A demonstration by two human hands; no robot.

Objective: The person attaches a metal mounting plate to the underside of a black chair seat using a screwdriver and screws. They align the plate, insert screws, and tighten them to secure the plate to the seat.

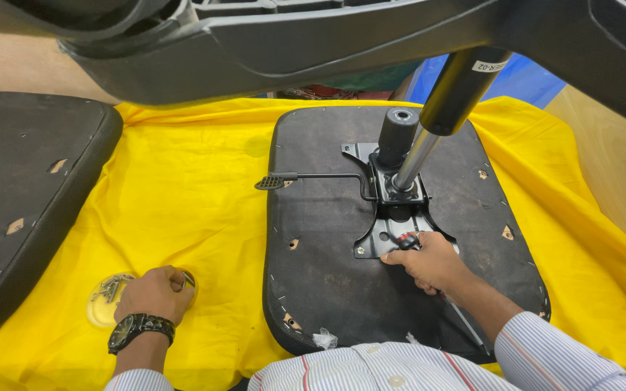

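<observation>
Head-camera view down onto a worktable draped in wrinkled bright yellow cloth point(190, 195).

Centre: upturned chair seat point(342, 289), rounded rectangle, underside of dull black fabric stapled along the rim, small torn holes showing pale wood. Bolted to its middle, a black stamped-metal mechanism plate point(382, 235), with a thin lever rod point(320, 175) running left to a ribbed paddle. Rising from the plate, a gas-lift cylinder point(429, 134), chrome below, black above, long axis tilted up and to the right, away from the viewer. Overhead, glossy black plastic chair base point(269, 43).

Right hand point(425, 264), closed around a screwdriver point(409, 242) with a red-and-black handle, tip pointing up-left onto the plate's near edge.

Left hand point(155, 293), wristwatch on the wrist, fingers curled over a shallow clear plastic dish point(103, 300) of metal screws, on the cloth well left of the seat; whether anything is pinched, impossible to tell.

Far left: second black padded seat panel point(23, 195), same stapled fabric. Beyond the table, blue sheeting point(523, 80) and tan board. Striped shirt sleeves at the bottom edge.
</observation>
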